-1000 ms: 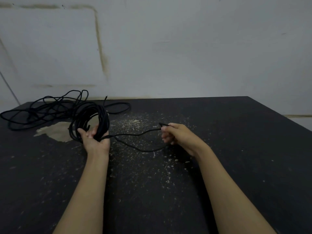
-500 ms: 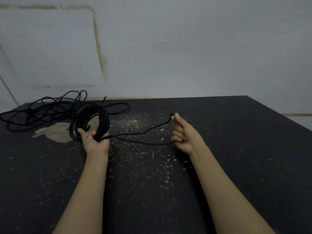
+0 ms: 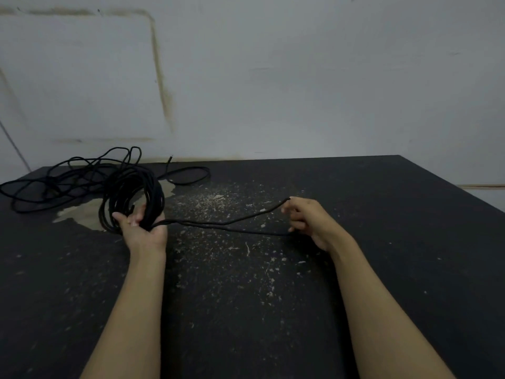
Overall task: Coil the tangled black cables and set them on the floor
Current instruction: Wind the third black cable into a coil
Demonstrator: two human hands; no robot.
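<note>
My left hand (image 3: pixel 142 228), palm up, grips a coil of black cable (image 3: pixel 128 195) that stands upright above the dark surface. Two strands of that cable's loose end (image 3: pixel 218 224) run from the coil to the right. My right hand (image 3: pixel 308 220) pinches the cable tip at its fingertips, and the lower strand passes under its curled fingers. A second black cable, tangled (image 3: pixel 54 181), lies spread out at the far left behind the coil.
The dark surface (image 3: pixel 382 242) is speckled with pale chips and has a worn bare patch (image 3: pixel 82 212) under the coil. A stained white wall (image 3: pixel 273 77) rises right behind it. The surface's right edge slants down at the far right.
My right hand has moved to the right and pulled the loose cable end out longer and straighter. The left hand and its coil have stayed in place.
</note>
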